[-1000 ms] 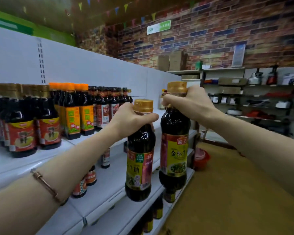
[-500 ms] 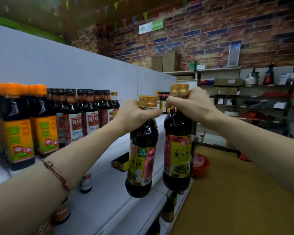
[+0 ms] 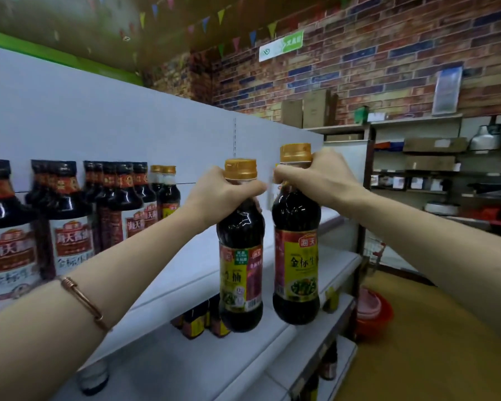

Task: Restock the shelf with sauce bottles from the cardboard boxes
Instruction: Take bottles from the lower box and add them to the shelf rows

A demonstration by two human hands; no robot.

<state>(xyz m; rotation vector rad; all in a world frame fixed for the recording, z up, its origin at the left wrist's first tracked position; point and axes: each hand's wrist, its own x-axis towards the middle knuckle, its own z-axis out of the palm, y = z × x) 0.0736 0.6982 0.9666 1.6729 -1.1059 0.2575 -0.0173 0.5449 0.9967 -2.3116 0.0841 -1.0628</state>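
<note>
Two bottles, left bottle [image 3: 240,256] and right bottle [image 3: 296,256], necks grasped by left hand [image 3: 223,192] and right hand [image 3: 315,175] fingers, carried further along the shelf [image 3: 168,285]; orange-capped row gone from frame left, placement pending.

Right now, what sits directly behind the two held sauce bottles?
Behind the left bottle and right bottle lies a bare stretch of white shelf and its back panel. Lower down, small bottles peek out; the held bottles hide the rest of that row.

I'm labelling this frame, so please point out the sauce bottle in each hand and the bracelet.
Left-hand sauce bottle [image 3: 240,273]: head view, on its yellow label.
Right-hand sauce bottle [image 3: 297,264]: head view, on its yellow label.
Bracelet [image 3: 83,299]: head view, on the band across the left wrist.
</note>
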